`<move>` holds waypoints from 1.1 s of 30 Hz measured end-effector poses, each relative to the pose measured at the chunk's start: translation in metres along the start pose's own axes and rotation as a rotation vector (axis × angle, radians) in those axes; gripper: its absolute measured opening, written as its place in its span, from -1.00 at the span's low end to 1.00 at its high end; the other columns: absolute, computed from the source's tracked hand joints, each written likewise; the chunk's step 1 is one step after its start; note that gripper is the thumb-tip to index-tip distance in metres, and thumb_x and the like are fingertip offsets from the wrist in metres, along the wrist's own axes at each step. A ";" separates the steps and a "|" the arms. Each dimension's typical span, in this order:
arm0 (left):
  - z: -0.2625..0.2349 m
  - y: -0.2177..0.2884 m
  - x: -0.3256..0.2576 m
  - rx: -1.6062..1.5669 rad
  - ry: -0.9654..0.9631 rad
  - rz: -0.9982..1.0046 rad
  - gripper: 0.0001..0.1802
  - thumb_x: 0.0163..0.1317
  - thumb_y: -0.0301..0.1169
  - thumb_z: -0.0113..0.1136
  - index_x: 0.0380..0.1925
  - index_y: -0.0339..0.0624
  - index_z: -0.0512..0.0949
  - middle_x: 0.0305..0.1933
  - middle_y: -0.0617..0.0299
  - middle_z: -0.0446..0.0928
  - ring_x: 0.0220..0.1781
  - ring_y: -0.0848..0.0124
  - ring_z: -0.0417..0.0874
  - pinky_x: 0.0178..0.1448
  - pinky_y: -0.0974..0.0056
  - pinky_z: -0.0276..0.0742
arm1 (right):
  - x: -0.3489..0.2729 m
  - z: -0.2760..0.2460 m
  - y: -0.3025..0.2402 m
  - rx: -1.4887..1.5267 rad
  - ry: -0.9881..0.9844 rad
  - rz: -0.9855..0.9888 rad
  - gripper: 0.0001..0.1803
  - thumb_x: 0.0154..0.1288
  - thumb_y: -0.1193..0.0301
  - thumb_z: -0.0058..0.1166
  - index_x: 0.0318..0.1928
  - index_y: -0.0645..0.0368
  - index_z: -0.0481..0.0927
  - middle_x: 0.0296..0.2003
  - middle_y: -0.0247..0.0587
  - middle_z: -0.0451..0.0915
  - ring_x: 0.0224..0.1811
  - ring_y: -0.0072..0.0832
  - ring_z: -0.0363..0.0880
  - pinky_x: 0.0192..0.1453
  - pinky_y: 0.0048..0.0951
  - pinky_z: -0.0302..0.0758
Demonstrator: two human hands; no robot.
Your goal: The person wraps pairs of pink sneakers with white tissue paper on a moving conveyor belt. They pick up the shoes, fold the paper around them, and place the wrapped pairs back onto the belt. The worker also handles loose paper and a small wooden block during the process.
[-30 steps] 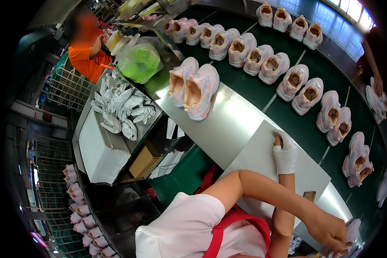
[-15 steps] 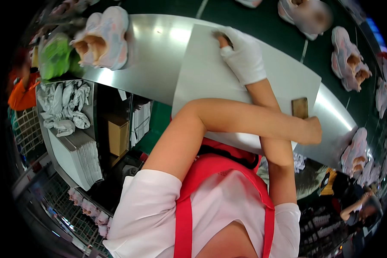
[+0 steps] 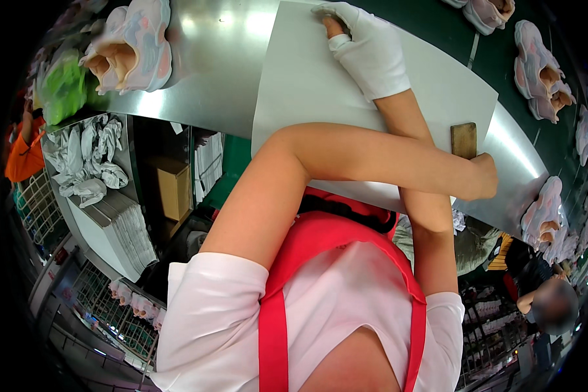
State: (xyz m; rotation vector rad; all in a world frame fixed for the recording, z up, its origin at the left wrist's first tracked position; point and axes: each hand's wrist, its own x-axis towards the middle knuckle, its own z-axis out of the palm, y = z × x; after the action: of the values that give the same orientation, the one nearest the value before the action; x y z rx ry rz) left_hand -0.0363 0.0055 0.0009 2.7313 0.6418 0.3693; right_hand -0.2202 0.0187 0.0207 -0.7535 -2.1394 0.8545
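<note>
Gloved right hand [image 3: 370,55] over pale board [image 3: 294,85]; metal tray [image 3: 131,163] holds crumpled paper [image 3: 85,155].

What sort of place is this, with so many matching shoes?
Probably a shoe factory, perhaps where shoes get packed. Pale pink shoes stand along what looks like a green conveyor belt, what seems crumpled paper is heaped nearby, and a white sheet covers part of the metal worktable.

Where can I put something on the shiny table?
The metal table between the shoes at left and the white sheet is bare; so is the sheet's left part. It's crowded near the wooden block and left hand.
</note>
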 end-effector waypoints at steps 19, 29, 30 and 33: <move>0.047 0.013 0.002 0.138 0.082 -0.100 -0.93 -0.16 -0.40 0.19 -0.60 -0.01 0.63 -0.48 0.32 0.57 -0.44 0.30 0.53 -0.29 0.13 0.33 | -0.003 -0.009 -0.008 -0.036 -0.063 0.049 -0.84 0.15 0.47 0.08 -0.22 0.11 0.62 -0.38 0.03 0.60 -0.34 -0.08 0.59 -0.26 -0.22 0.52; 0.044 0.057 -0.023 0.401 0.060 -0.043 -0.76 0.06 -0.22 0.11 -0.41 -0.11 0.63 -0.34 0.18 0.61 -0.28 0.24 0.60 -0.23 0.04 0.39 | -0.006 0.010 0.000 0.012 -0.080 0.058 -0.81 0.14 0.52 0.07 -0.20 0.12 0.61 -0.32 0.00 0.61 -0.28 -0.11 0.60 -0.19 -0.27 0.51; 0.044 0.051 -0.024 0.376 0.076 -0.042 -0.76 0.05 -0.23 0.11 -0.41 -0.11 0.63 -0.34 0.18 0.61 -0.28 0.24 0.60 -0.23 0.05 0.39 | -0.004 0.006 0.001 0.005 -0.073 0.063 -0.80 0.14 0.53 0.06 -0.20 0.12 0.61 -0.32 0.01 0.61 -0.28 -0.10 0.60 -0.18 -0.27 0.51; 0.042 0.036 -0.031 0.337 0.099 -0.057 -0.77 0.05 -0.23 0.11 -0.42 -0.11 0.63 -0.34 0.18 0.61 -0.29 0.24 0.60 -0.24 0.06 0.39 | -0.003 0.000 0.004 -0.014 -0.061 0.082 -0.78 0.13 0.54 0.06 -0.18 0.12 0.61 -0.31 0.02 0.61 -0.27 -0.10 0.61 -0.17 -0.29 0.52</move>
State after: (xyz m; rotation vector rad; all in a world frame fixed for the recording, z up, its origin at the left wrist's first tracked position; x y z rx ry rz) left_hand -0.0358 -0.0499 -0.0302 3.0178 0.8784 0.4172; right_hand -0.2173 0.0187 0.0166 -0.8369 -2.1829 0.9162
